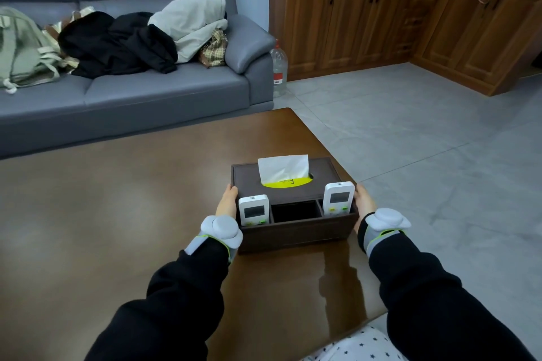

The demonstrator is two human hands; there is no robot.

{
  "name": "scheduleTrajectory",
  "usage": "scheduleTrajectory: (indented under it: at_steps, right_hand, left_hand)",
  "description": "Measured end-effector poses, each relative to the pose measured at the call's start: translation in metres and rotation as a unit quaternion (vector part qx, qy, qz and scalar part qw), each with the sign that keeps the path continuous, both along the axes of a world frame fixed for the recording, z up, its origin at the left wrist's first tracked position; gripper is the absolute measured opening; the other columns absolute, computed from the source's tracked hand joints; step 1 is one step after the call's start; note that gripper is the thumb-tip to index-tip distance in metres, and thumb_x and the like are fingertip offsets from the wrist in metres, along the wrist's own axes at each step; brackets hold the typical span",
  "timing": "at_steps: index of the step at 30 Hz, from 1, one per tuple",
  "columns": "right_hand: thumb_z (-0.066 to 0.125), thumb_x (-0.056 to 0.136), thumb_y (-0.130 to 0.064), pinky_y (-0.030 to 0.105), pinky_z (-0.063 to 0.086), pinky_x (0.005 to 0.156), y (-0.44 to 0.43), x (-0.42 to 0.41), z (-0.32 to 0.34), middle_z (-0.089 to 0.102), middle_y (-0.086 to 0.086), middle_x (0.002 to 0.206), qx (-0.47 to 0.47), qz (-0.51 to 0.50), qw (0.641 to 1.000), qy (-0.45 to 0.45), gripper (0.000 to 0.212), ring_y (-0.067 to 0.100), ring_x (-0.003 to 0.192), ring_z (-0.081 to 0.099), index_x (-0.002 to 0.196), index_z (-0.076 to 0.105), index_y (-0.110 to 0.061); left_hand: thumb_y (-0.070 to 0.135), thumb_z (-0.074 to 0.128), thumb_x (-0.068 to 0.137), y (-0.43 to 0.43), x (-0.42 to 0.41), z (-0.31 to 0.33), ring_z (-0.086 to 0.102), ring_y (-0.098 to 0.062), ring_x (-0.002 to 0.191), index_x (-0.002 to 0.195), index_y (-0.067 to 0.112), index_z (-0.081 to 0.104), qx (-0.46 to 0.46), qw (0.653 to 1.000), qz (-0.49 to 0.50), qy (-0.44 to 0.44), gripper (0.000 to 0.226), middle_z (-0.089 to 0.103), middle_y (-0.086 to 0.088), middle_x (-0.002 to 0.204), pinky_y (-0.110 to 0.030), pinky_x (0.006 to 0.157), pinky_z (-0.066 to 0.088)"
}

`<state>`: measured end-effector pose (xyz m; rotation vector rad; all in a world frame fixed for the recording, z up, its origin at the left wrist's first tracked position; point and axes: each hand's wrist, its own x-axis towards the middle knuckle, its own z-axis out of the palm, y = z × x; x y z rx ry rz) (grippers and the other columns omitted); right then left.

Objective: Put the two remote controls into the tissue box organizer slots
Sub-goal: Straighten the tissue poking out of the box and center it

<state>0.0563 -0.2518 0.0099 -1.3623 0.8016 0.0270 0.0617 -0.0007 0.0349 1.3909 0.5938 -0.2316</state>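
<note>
Remote controls: two white units; one [254,210] stands upright in the organizer's left front slot, the other [338,198] upright in the right front slot, screens facing the camera.
Tissue box organizer [293,231]: dark brown, lower centre of the frame, near the right edge of the table [117,214].
Middle slot [296,211]: between the two remotes, dark inside.
Tissue [283,169]: white sheet standing up from the oval opening on the lid.
Left hand [226,204]: flat against the organizer's left end, fingers extended, clasping the box.
Right hand [363,201]: pressed against the right end, likewise clasping it.
Wrists: grey devices strapped above black sleeves.
Sofa [164,91]: grey, upper left of the frame, heaped with clothes and bags.
Cabinets [381,17]: brown wood, upper right.
Water bottle [278,69]: on the floor between sofa and cabinets.
</note>
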Motion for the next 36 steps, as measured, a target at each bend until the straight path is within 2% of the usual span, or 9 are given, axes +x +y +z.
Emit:
scheduleTrajectory:
  at_steps: [2,10,14,18,20,23,27,34,36]
  right_hand:
    - [0.032,0.095,-0.043,0.042,0.028,0.117,0.01,0.0,0.001,0.054,0.004,0.131,0.041,0.016,0.999,-0.027,0.055,0.028,0.128,0.046,0.131,0.052,-0.006]
    - [0.028,0.1,-0.016,0.034,0.026,0.113,0.067,0.012,0.009,0.042,0.017,0.145,0.028,0.034,0.998,-0.049,0.044,0.028,0.136,0.037,0.138,0.037,0.005]
    - [0.034,0.097,-0.019,0.028,0.035,0.087,0.098,0.013,0.01,0.051,0.002,0.112,0.056,0.049,0.997,-0.037,0.044,0.017,0.105,0.045,0.134,0.044,0.001]
    - [0.037,0.094,-0.014,0.022,0.025,0.054,0.123,0.016,0.012,0.048,-0.001,0.065,0.028,0.072,0.997,-0.026,0.034,0.017,0.065,0.038,0.096,0.06,0.011]
    - [0.034,0.094,-0.013,0.023,0.019,0.05,0.129,0.016,0.016,0.027,0.003,0.059,-0.009,0.098,0.995,-0.017,0.032,0.014,0.055,0.022,0.063,0.041,-0.009]
    - [0.034,0.094,-0.014,0.024,0.018,0.052,0.138,0.017,0.018,0.022,0.005,0.061,-0.006,0.112,0.994,-0.019,0.039,0.014,0.055,0.019,0.057,0.023,-0.023]
    - [0.035,0.093,-0.015,0.025,0.02,0.054,0.142,0.016,0.017,0.025,0.002,0.061,-0.014,0.113,0.993,-0.013,0.038,0.013,0.056,0.022,0.057,0.025,-0.024]
    - [0.035,0.093,-0.017,0.025,0.022,0.055,0.143,0.017,0.016,0.029,0.003,0.061,-0.023,0.12,0.992,-0.017,0.035,0.013,0.057,0.025,0.06,0.029,-0.025]
    - [0.034,0.094,-0.018,0.024,0.022,0.055,0.141,0.018,0.015,0.031,0.003,0.062,-0.021,0.127,0.992,-0.016,0.034,0.014,0.057,0.026,0.06,0.03,-0.024]
  left_hand:
    - [0.024,0.036,0.098,0.01,0.001,-0.004,0.04,-0.028,0.136,0.147,0.019,0.029,-0.021,1.0,0.015,0.001,0.05,0.038,-0.006,0.151,-0.036,0.114,0.031]
    - [0.022,0.04,0.096,0.066,-0.002,-0.006,0.045,-0.029,0.132,0.144,0.019,0.037,-0.019,0.996,0.083,0.003,0.049,0.044,-0.008,0.148,-0.035,0.111,0.034]
    - [0.028,0.046,0.093,0.095,-0.007,-0.007,0.05,-0.03,0.128,0.141,0.015,0.043,-0.037,0.992,0.118,0.012,0.049,0.051,-0.01,0.142,-0.036,0.105,0.04]
    - [0.03,0.049,0.091,0.116,-0.015,-0.006,0.065,-0.03,0.095,0.135,0.011,0.05,-0.058,0.99,0.129,0.012,0.048,0.065,-0.009,0.117,-0.035,0.08,0.051]
    - [0.031,0.047,0.092,0.122,-0.016,-0.005,0.062,-0.032,0.107,0.137,0.011,0.048,-0.081,0.989,0.127,0.005,0.049,0.063,-0.01,0.126,-0.04,0.093,0.05]
    - [0.031,0.045,0.093,0.132,-0.017,-0.006,0.056,-0.029,0.118,0.14,0.014,0.044,-0.09,0.987,0.134,0.006,0.05,0.054,-0.01,0.139,-0.039,0.105,0.041]
    - [0.03,0.046,0.092,0.133,-0.021,-0.002,0.06,-0.022,0.074,0.129,0.011,0.055,-0.075,0.987,0.141,0.002,0.042,0.074,-0.006,0.083,-0.03,0.068,0.05]
    - [0.031,0.046,0.092,0.133,-0.019,-0.004,0.061,-0.025,0.085,0.136,0.016,0.05,-0.101,0.985,0.138,-0.012,0.047,0.061,-0.01,0.122,-0.037,0.083,0.05]
    - [0.03,0.046,0.092,0.132,-0.018,-0.006,0.062,-0.029,0.103,0.137,0.018,0.049,-0.104,0.985,0.14,-0.008,0.047,0.059,-0.009,0.131,-0.04,0.097,0.047]
